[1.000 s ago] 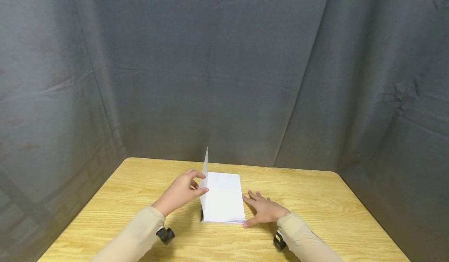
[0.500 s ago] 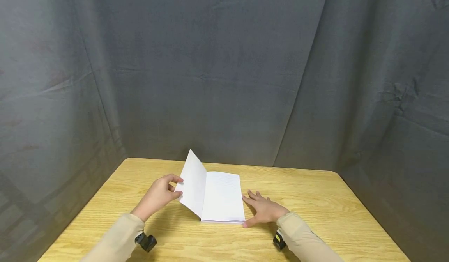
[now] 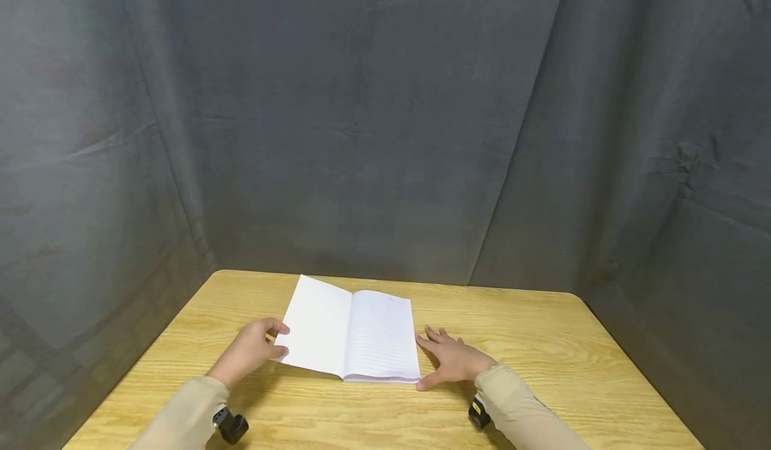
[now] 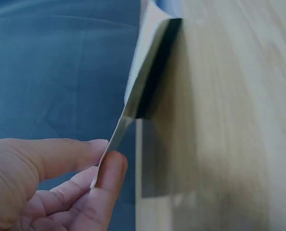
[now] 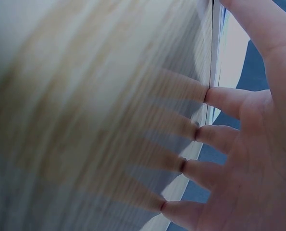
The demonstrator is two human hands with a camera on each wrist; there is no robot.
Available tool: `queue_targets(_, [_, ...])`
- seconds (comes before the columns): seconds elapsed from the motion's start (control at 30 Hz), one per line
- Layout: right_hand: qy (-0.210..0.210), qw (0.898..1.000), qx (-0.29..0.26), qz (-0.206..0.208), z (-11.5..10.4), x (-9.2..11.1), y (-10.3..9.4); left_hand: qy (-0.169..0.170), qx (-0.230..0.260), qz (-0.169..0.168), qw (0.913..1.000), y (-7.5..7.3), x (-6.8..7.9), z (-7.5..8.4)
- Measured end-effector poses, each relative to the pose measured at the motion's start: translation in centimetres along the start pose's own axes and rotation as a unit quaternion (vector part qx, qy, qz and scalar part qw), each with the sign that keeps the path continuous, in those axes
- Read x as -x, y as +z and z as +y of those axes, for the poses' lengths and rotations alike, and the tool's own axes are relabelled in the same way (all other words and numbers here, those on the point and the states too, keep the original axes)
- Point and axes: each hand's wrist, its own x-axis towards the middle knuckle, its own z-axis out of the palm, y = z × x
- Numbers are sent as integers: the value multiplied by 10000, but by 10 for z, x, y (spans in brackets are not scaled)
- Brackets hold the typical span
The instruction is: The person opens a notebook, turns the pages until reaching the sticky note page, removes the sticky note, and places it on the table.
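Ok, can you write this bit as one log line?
notebook: open, lined page showing | left hand: pinches cover, tilted off table | right hand: rests on table beside notebook

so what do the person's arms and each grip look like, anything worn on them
Plain beige long sleeves cover both arms, the left sleeve and right sleeve alike. A small black device sits at each wrist: left device, and right device with a yellow mark. The left grip and right grip are gloveless.
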Motion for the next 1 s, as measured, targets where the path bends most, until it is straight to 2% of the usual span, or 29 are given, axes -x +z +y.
queue_targets(0.43, [5, 10000, 57, 16, -1, -1, 1, -327, -203, -233, 9990, 12, -5, -23])
queue_targets(1.0, [68, 9999, 99, 48, 0, -2, 2, -278, -229, -270, 9990, 16, -6, -27])
